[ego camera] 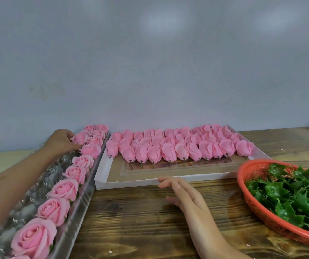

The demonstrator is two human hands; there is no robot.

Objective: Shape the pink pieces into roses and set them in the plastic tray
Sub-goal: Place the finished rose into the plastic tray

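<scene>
Wooden table point(131, 221), grey wall point(150, 71) behind.
The white box point(131, 184) of unshaped pink pieces point(168, 148) sits mid-table. Left of it, the plastic tray point(79, 208) holds a row of roses point(64, 189); the left hand point(62, 141) curls its fingers round one rose point(79, 138) near the far end. Before the box, the right hand point(183, 193) lies with straight, relaxed fingers, tips at its wall. Right of it: an orange basket point(258, 206) of green leaves point(284, 193).
</scene>
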